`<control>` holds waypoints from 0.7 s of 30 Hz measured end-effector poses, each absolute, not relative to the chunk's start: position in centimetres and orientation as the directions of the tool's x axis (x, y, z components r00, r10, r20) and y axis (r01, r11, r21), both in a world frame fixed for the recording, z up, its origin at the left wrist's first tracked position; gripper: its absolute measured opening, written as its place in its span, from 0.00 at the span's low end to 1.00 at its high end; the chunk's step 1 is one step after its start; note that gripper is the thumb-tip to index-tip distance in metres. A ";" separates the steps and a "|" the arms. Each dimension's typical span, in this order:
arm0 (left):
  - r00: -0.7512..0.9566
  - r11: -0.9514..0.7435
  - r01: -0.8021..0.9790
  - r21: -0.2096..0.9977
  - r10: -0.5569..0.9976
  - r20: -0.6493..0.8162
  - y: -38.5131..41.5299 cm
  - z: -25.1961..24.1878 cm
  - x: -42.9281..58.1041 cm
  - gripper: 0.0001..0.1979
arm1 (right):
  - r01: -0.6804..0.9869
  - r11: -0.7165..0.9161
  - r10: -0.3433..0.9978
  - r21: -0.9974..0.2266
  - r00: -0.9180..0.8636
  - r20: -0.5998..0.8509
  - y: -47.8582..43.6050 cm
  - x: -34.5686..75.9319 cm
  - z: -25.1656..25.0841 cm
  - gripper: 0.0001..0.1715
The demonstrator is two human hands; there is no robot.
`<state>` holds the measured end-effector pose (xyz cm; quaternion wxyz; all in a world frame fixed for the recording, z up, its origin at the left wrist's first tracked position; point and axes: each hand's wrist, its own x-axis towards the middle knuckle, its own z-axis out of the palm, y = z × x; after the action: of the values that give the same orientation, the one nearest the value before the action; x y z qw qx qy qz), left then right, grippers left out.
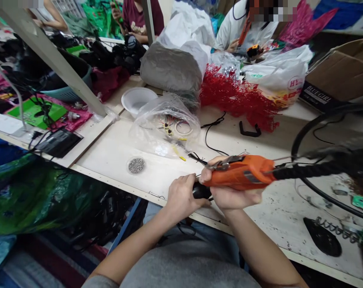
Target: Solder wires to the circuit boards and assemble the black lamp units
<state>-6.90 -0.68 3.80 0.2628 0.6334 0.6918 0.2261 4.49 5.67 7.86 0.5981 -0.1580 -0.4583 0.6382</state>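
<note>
My right hand [233,197] is wrapped round an orange electric screwdriver [241,172], whose thick black cable runs off to the right. Its tip points left at a small rounded black part [200,191], which my left hand [181,194] grips at the table's front edge. The fingers partly cover that part, so its exact kind is unclear. A round dish of small silver screws [136,165] stands on the table left of my hands. Beyond them lies a clear plastic bag [166,132] with small wired boards inside.
A white bowl [139,98] stands behind the bag, near a slanted post [58,60]. Red netting [235,92], a black bracket [249,129] and a cardboard box [343,76] are farther back. A coiled spring cord [334,230] lies at right. Other people work across the table.
</note>
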 end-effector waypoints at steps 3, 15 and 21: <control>0.004 -0.004 0.677 0.736 1.000 0.002 -1.8 2.9 -8.2 0.28 | -0.606 0.132 0.895 -0.784 -0.266 0.357 4.8 5.2 9.5 0.43; -0.258 0.091 0.344 0.935 0.966 0.001 -5.9 -0.5 -9.7 0.38 | -0.601 -0.029 0.857 -0.799 -0.427 0.290 2.4 1.9 8.7 0.41; -0.317 0.180 0.295 0.939 0.945 -0.081 -5.8 0.0 -9.2 0.34 | -0.525 0.100 0.880 -0.845 -0.349 0.321 1.6 0.6 5.8 0.44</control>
<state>-9.23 -5.80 0.04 0.3632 0.4580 0.6767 0.4477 0.63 1.63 5.79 0.5430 -0.1757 -0.5053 0.6473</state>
